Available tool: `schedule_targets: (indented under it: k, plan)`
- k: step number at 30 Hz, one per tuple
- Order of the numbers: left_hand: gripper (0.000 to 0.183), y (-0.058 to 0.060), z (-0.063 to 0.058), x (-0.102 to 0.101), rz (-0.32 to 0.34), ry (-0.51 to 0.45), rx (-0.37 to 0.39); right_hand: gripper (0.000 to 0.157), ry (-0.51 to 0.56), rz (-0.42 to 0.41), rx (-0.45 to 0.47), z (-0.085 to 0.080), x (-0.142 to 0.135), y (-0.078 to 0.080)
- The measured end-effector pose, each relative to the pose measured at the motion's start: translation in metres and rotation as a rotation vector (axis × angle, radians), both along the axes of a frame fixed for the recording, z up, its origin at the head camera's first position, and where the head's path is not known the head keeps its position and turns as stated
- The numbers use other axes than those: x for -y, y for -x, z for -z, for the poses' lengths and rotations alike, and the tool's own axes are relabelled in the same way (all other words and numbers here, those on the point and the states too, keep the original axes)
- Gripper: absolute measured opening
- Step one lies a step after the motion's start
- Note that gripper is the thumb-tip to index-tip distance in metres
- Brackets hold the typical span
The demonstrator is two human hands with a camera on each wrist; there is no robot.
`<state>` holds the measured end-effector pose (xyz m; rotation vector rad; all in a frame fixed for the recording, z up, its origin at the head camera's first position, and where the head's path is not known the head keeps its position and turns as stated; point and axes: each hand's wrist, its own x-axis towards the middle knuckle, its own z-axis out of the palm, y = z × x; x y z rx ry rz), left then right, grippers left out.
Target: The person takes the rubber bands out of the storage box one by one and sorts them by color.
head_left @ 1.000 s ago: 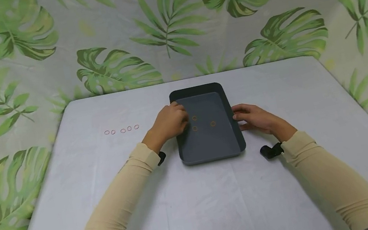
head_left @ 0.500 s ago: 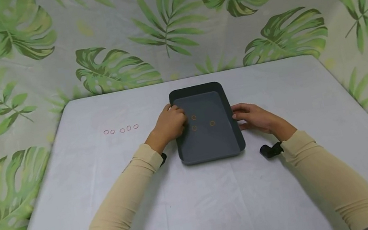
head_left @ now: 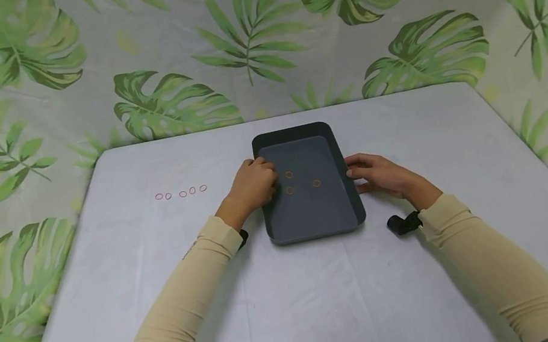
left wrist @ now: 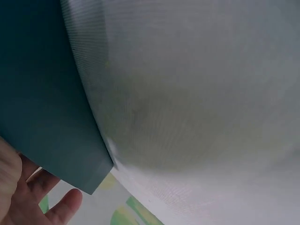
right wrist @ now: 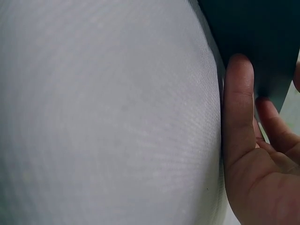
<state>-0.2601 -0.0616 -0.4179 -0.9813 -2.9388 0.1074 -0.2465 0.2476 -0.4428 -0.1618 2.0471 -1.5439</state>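
A dark grey rectangular tray [head_left: 309, 213] stands at the middle of the table. Three small orange rings, one at the right [head_left: 316, 183], lie on its floor. My left hand [head_left: 250, 186] reaches over the tray's left wall with bent fingers; their tips are hidden, so whether they hold anything does not show. In the left wrist view, two fingers of the left hand [left wrist: 37, 201] extend past the tray's rim. My right hand [head_left: 382, 176] rests against the outer right wall, its fingers fairly straight. The right wrist view shows a finger [right wrist: 240, 103] lying along that wall.
Several thin red rings [head_left: 182, 194] lie in a row on the white tablecloth [head_left: 298, 307], left of the tray. A leaf-patterned cloth [head_left: 249, 28] hangs behind the table and at both sides.
My left hand has shifted slightly left and toward me at the tray's left wall. The right hand, the tray and the visible rings stay where they were.
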Motion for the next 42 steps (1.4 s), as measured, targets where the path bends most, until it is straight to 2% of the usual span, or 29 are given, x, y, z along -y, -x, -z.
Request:
schedule_targets:
  k: [10,20,23,26,30,32,37,42]
  plan:
    - [0.005,0.003,0.004,0.007,0.037,-0.151,-0.009,0.052,-0.002,0.01,-0.005,0.002,0.0,0.001]
    - [0.007,0.005,0.008,0.009,0.052,-0.2,-0.007,0.055,-0.003,0.015,0.0,0.0,0.0,0.001]
    - [0.007,0.006,0.006,0.01,0.041,-0.295,0.02,0.055,0.006,0.009,-0.002,0.001,0.001,0.001]
    - [0.007,0.006,-0.003,0.009,0.026,-0.473,0.059,0.055,0.007,0.008,-0.002,0.001,0.0,0.002]
    - [0.009,0.002,-0.025,0.006,0.043,-0.705,0.108,0.054,-0.007,0.014,-0.006,0.001,-0.004,0.001]
    - [0.009,-0.003,-0.037,0.006,0.054,-0.779,0.123,0.054,-0.006,0.014,-0.011,0.001,-0.005,0.001]
    - [0.009,-0.02,-0.06,0.011,0.065,-0.889,0.128,0.056,0.006,0.009,-0.005,0.001,-0.004,0.0]
    - [0.009,-0.035,-0.071,0.023,0.09,-0.935,0.081,0.054,0.015,0.01,-0.001,-0.001,0.0,0.0]
